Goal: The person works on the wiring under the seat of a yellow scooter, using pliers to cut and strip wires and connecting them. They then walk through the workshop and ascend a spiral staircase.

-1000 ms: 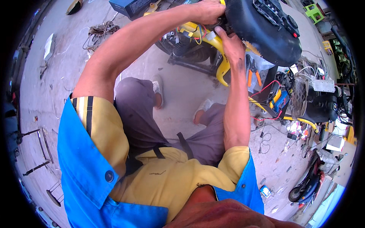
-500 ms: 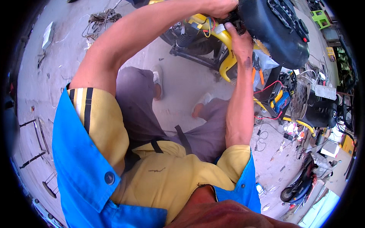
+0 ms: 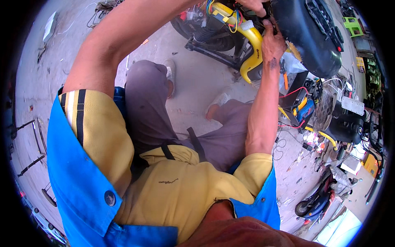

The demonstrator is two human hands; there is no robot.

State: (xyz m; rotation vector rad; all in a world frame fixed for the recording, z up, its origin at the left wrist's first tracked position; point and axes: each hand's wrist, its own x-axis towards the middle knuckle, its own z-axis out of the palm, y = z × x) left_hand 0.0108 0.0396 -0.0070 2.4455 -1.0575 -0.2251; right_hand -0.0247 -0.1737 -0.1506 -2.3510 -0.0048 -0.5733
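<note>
A yellow scooter frame (image 3: 253, 45) with a bundle of coloured wires (image 3: 224, 12) stands at the top of the view, under a black seat (image 3: 306, 37). My left hand (image 3: 253, 5) is at the top edge, partly cut off, its fingers curled at the seat's front end beside the wires. My right hand (image 3: 272, 43) lies between the yellow frame and the seat, fingertips pushed up into the gap under the seat. What those fingertips hold is hidden. I am squatting, with grey trousers and light shoes below.
A black stand (image 3: 214, 51) holds the scooter over the concrete floor (image 3: 189, 82). To the right lie a battery unit with red and black leads (image 3: 302, 105), a black part (image 3: 347, 123) and loose tools. A small dark scooter (image 3: 314, 201) sits at the lower right.
Both hands and the scooter have slid toward the top of the view as my head tipped. The hands stay at the same spot on the seat and frame.
</note>
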